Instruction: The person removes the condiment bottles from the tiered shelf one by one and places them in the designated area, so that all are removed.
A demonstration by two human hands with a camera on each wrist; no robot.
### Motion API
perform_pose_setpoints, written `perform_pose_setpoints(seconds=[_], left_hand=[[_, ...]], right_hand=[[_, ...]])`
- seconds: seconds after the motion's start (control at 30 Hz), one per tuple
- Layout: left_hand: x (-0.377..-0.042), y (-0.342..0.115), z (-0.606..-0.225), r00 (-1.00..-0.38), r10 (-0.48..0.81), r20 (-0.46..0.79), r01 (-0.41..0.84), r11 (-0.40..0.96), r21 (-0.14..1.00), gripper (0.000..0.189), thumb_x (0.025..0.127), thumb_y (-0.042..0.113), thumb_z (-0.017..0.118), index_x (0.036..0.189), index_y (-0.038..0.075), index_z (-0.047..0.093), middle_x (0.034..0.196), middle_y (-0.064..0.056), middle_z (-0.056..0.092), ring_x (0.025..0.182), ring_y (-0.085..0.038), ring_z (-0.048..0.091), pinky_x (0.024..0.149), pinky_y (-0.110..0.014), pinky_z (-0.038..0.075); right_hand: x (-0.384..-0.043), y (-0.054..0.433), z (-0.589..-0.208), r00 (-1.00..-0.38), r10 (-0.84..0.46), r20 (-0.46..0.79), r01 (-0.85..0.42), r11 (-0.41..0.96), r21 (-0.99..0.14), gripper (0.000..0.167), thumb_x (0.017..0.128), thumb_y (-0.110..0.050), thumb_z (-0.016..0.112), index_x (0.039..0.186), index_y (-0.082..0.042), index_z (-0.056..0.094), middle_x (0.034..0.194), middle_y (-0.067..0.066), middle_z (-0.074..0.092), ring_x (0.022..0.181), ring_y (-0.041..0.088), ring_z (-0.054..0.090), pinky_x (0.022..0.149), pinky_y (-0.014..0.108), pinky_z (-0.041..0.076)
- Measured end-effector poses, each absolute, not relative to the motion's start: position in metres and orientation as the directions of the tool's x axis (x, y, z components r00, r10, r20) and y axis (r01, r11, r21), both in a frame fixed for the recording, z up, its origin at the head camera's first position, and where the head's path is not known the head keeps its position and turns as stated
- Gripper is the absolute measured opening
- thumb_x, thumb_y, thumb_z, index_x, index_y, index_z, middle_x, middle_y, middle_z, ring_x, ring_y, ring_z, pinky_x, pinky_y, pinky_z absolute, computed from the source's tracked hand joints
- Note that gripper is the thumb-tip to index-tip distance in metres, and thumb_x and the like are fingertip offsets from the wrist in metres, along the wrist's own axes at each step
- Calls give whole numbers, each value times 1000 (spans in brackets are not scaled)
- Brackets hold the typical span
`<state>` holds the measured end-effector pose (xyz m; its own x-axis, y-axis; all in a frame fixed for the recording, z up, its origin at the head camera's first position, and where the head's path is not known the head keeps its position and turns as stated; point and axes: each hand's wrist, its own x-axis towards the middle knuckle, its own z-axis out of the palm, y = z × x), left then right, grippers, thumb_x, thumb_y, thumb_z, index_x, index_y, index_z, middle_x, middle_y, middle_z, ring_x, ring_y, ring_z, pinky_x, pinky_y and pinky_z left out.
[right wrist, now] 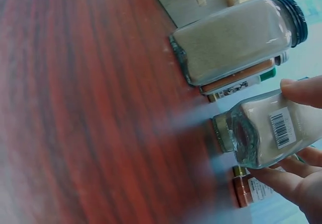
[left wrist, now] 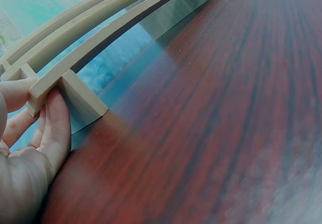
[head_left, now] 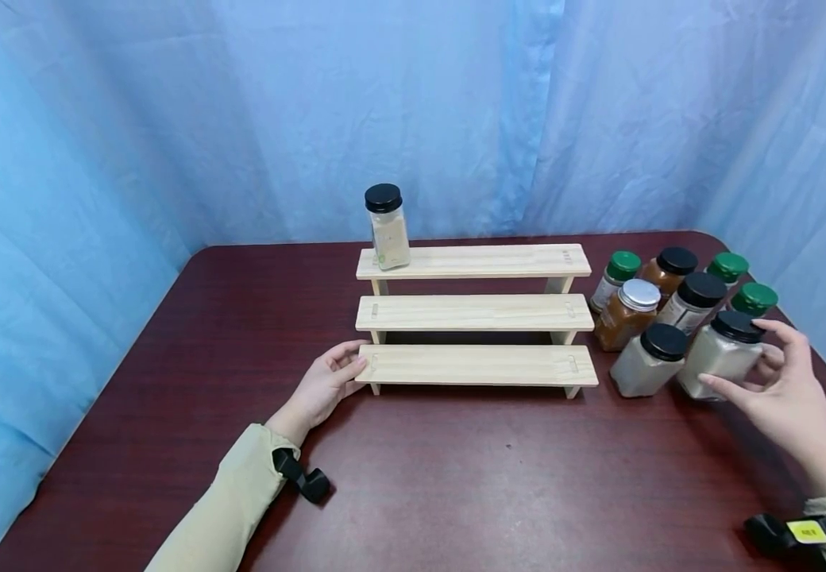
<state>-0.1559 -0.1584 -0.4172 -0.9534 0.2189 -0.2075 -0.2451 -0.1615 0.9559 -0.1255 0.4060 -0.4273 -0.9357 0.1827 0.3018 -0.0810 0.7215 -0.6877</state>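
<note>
My left hand [head_left: 327,381] pinches the left end of the lowest tier of a three-step wooden shelf rack [head_left: 477,364], thumb above and fingers beneath, as the left wrist view shows. On the top tier's left end stands a spice jar [head_left: 390,238] of pale powder with a black lid. Over at the right, my right hand [head_left: 788,389] grips a glass spice jar [head_left: 720,357] of whitish contents with a black lid. In the right wrist view a barcode label [right wrist: 283,127] shows on this jar, between thumb and fingers, and its base looks raised off the table.
Beside the held jar stands a similar black-lidded jar [head_left: 647,361]. Behind are a silver-lidded brown jar [head_left: 625,318], two more black-lidded jars and several green-lidded ones [head_left: 611,278]. Blue curtains [head_left: 456,119] hang around the dark red wooden table [head_left: 456,477].
</note>
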Motion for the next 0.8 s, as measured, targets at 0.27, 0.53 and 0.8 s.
perform_pose_setpoints(seconds=[0.27,0.53,0.8], left_hand=[[-156,-158,-417,-951,222,-216,-254,-157,955,43,97,2,46,138,-6,34,93,5,57,82,-4,61,74,-19,52],[-156,-158,-417,-950,225,-214,-251,-150,956,43,98,2,46,138,-7,33,93,6,57,82,-4,61,75,-19,52],[-156,-158,-417,-952,226,-209,-245,-148,958,44,98,2,46,138,-7,32,94,6,57,83,-4,61,75,-18,52]], right_hand=[[-129,402,-431,-951,164,261,-56,741,-669,102,78,-10,77,147,-34,7,123,29,43,89,-19,44,60,-2,37],[-127,397,-424,-955,143,260,-75,731,-678,99,79,-10,76,147,-32,7,123,27,45,89,-21,43,61,-3,37],[-122,395,-415,-959,101,267,-109,736,-669,96,80,-8,74,147,-27,9,127,32,43,89,-29,32,60,-2,37]])
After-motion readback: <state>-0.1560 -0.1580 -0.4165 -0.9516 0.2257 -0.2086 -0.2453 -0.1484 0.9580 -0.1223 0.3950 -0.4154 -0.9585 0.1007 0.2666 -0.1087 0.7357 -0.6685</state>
